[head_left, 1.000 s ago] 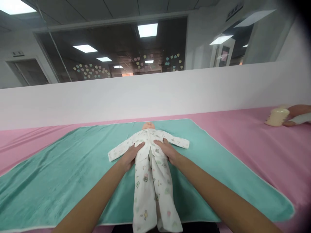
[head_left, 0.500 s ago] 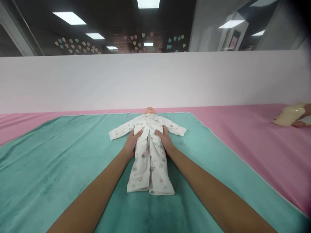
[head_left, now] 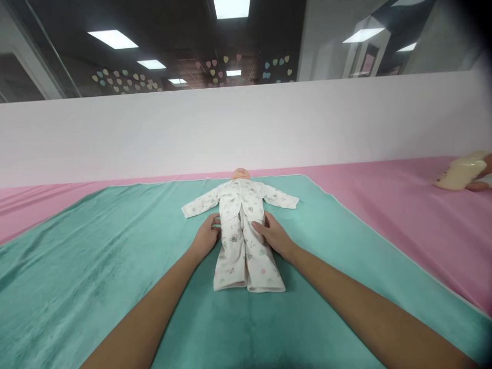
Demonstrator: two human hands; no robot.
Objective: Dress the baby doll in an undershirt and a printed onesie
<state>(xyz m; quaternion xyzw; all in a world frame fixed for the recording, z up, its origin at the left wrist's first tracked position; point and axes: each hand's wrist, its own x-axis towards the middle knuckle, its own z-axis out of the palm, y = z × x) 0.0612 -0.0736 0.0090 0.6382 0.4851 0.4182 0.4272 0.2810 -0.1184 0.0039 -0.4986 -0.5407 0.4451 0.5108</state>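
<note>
A doll (head_left: 240, 173) lies face up with its head away from me. Its printed white top (head_left: 234, 193) has both sleeves spread out; the matching trousers (head_left: 232, 251) point towards me, and no feet show at the cuffs. My left hand (head_left: 207, 237) rests beside the left edge of the waist, its fingers apart and their tips at the fabric. On the other side my right hand (head_left: 277, 236) has its thumb over the trousers near the hip and its fingers along the outer edge, partly hidden.
A teal blanket (head_left: 134, 246) lies under the doll over a pink sheet (head_left: 403, 205). Behind stands a low white wall (head_left: 154, 133) with dark glass (head_left: 161, 41) above. At the far right another person's hand (head_left: 486, 171) holds a pale yellow bottle-like thing (head_left: 459, 173).
My hands have slid from the top's hem down to the upper trousers. The left thumb has come off the cloth and that hand has moved outward. The view has shifted slightly.
</note>
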